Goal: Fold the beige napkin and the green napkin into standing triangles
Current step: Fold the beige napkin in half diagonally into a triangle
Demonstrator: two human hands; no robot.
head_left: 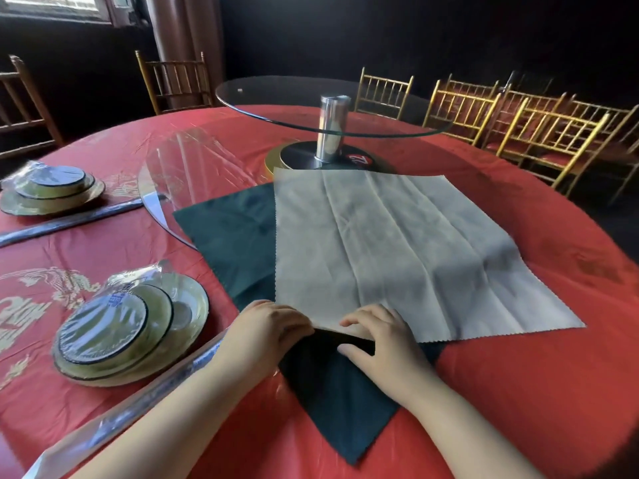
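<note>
The beige napkin (390,250) lies spread flat on the red tablecloth, on top of the dark green napkin (235,236), which shows at the left and as a point toward me. Both hands are at the beige napkin's near left corner. My left hand (273,326) pinches that corner with curled fingers. My right hand (377,337) holds the near edge just beside it, fingers on top of the beige cloth and thumb below on the green cloth.
Two wrapped plate sets (128,330) (52,191) sit at the left, each with wrapped chopsticks (114,420) beside it. A glass turntable on a metal post (332,129) stands behind the napkins. Gold chairs (549,133) line the far right.
</note>
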